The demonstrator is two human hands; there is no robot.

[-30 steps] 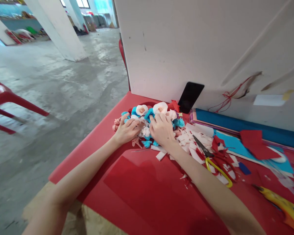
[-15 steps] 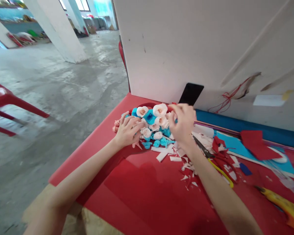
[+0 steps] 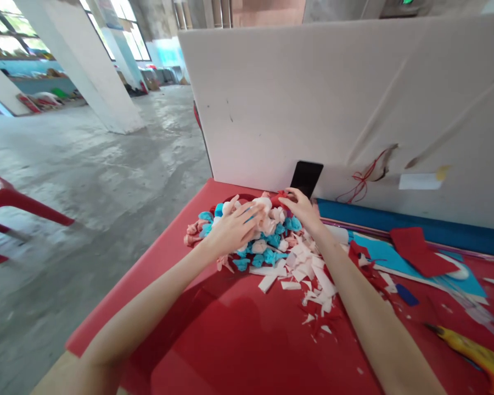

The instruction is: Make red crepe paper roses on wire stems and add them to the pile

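Observation:
A heap of pink, white and blue paper flowers (image 3: 274, 241) lies at the far left end of the red table. Across the heap stretches my left hand (image 3: 235, 226), open, its spread fingers touching the flowers and hiding part of them. My right hand (image 3: 303, 209) is at the far right side of the heap, thumb and fingers curved apart. Its fingertips are beside a red paper piece (image 3: 279, 199), whose exact shape I cannot make out. White paper scraps (image 3: 308, 263) spread out near my right forearm.
A black phone (image 3: 308, 176) leans on the white board (image 3: 280, 104) behind. To the right lie red paper (image 3: 420, 251), blue sheets (image 3: 368, 249) and a yellow-handled tool (image 3: 469, 348). A red chair (image 3: 20, 204) stands on the floor at left.
The view has tilted up. My left hand has moved right over the flowers, covering roses seen before. My right hand has shifted back beside the red piece; my forearm now hides the scissors.

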